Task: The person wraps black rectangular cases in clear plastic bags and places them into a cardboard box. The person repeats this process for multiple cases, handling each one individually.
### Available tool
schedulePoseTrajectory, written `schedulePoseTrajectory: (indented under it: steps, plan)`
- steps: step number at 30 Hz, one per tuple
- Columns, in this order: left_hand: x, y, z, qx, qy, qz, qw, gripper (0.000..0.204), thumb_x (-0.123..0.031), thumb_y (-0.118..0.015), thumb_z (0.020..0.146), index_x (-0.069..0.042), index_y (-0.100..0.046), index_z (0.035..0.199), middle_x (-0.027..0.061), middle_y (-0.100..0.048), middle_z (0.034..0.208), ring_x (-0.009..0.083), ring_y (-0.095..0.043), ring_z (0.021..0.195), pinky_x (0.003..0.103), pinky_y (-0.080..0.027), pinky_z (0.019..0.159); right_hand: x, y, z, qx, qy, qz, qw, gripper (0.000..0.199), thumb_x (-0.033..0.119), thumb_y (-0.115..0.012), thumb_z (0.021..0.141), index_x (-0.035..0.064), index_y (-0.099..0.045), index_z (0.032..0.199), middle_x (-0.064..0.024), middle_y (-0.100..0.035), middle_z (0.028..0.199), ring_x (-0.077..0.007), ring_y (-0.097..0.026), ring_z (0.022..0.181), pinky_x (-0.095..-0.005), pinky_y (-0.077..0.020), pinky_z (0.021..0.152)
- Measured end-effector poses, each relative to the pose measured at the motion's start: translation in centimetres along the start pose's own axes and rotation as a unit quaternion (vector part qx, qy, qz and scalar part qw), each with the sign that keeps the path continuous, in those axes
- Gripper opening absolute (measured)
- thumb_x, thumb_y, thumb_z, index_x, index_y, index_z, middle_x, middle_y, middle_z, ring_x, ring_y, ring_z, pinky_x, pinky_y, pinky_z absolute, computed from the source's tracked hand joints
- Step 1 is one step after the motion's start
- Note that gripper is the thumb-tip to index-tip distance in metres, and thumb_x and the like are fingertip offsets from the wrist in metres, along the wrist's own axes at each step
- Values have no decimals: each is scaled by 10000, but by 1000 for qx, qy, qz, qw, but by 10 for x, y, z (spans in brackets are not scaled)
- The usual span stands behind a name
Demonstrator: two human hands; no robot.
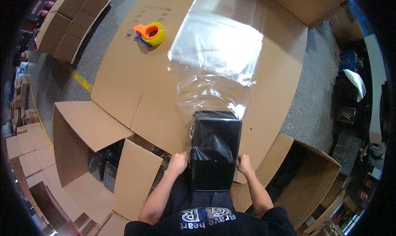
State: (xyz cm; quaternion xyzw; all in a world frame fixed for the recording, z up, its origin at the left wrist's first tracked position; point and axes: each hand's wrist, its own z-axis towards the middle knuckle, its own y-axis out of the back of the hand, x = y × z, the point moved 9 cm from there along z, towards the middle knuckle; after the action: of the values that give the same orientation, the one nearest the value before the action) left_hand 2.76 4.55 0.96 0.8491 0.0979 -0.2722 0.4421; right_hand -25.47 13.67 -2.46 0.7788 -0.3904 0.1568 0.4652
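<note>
A glossy black box-shaped thing (pixel 215 170) with rounded corners lies lengthwise in front of my body. Its far part sits inside a clear plastic bag (pixel 212 91), whose slack end stretches away over the cardboard. My left hand (pixel 178 162) is closed at the box's left side, on the bag's edge. On the opposite side, my right hand (pixel 244 163) is also closed, gripping the bag close against the box; its fingertips are partly hidden. A stack of flat clear bags (pixel 218 42) lies beyond, shining with glare.
A large cardboard sheet (pixel 161 87) forms the work surface. An orange-and-yellow tape dispenser (pixel 153 34) rests on it at far left. An open carton (pixel 93 124) with black things inside stands at left, another open carton (pixel 309 170) at right. More cartons (pixel 66 21) stand farther off.
</note>
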Motion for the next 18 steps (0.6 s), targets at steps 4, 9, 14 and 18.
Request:
schedulePoseTrajectory:
  steps: [4, 9, 14, 18]
  plan:
    - [9, -53, -67, 120, 21, 4, 993, 202, -172, -498, 878, -27, -631, 926, 260, -621, 751, 410, -631, 714, 503, -507, 623, -30, -36, -71, 37, -30, 63, 997, 94, -11, -494, 701, -51, -571, 665, -237, -539, 590, -354, -557, 518, -405, -449, 499]
    - [24, -72, -123, 241, 85, -22, 966, 334, -161, -545, 839, -51, -574, 1153, 247, -641, 973, 387, -641, 850, 469, -520, 748, -26, -62, -145, 79, -90, 36, 992, 265, 10, -566, 769, 54, -624, 1023, -205, -655, 837, -373, -634, 767, -403, -499, 664]
    - [-18, -29, -87, 12, -5, -66, 998, 844, -17, -608, 751, 19, -102, 1425, 283, -427, 1328, 404, -593, 1005, 450, -514, 814, 37, -13, -114, -84, 62, -79, 991, 654, 43, -574, 783, -3, -305, 1378, -298, -611, 895, -428, -608, 829, -475, -471, 708]
    - [-8, -36, -77, 48, 51, -78, 994, 713, 1, -524, 789, -31, -222, 1435, 270, -560, 1180, 397, -611, 960, 460, -510, 809, 6, -37, -96, -9, -102, -54, 993, 507, 74, -515, 818, -4, -400, 1305, -315, -589, 902, -442, -602, 778, -506, -478, 710]
